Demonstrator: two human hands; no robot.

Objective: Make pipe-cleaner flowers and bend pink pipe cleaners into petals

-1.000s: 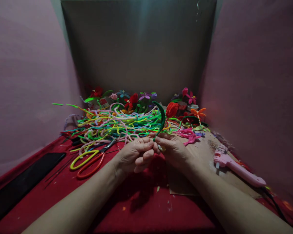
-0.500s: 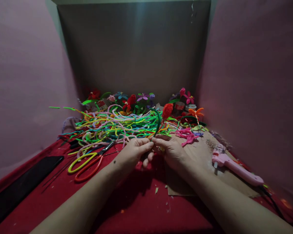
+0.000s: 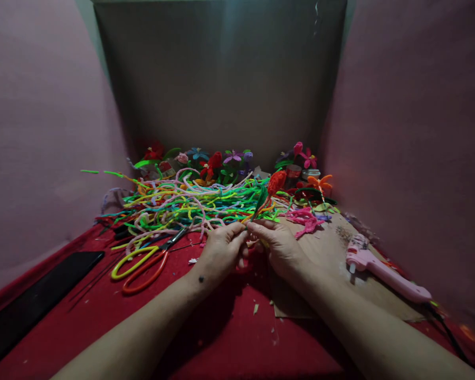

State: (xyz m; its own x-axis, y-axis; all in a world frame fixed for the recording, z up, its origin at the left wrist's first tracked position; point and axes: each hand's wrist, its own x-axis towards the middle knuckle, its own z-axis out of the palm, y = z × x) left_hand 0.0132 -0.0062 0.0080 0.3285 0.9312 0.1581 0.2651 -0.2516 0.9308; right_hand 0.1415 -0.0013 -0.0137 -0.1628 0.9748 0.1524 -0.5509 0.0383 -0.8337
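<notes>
Over the red cloth, my left hand (image 3: 224, 245) and my right hand (image 3: 279, 245) meet fingertip to fingertip, both closed in a pinch. Out of the pinch rises a red pipe-cleaner flower bud (image 3: 276, 182) on a thin stem, tilted to the right. Beside it stands a dark green pipe cleaner (image 3: 261, 198), bent like a leaf, its lower end at the fingertips. My right hand grips the bud's stem; my left thumb and finger press on the green pipe cleaner's lower end. The fingers hide the exact joint.
Behind the hands spreads a heap of colourful pipe cleaners (image 3: 206, 203). Scissors (image 3: 142, 264) lie left, near a black flat object (image 3: 43, 301). A pink glue gun (image 3: 388, 272) rests on cardboard (image 3: 324, 264) at right. Finished flowers (image 3: 209, 166) line the back.
The dark green pipe cleaner, curved over to the left of the bud before, now stands closer against its stem. My left hand has turned slightly and moved a little right.
</notes>
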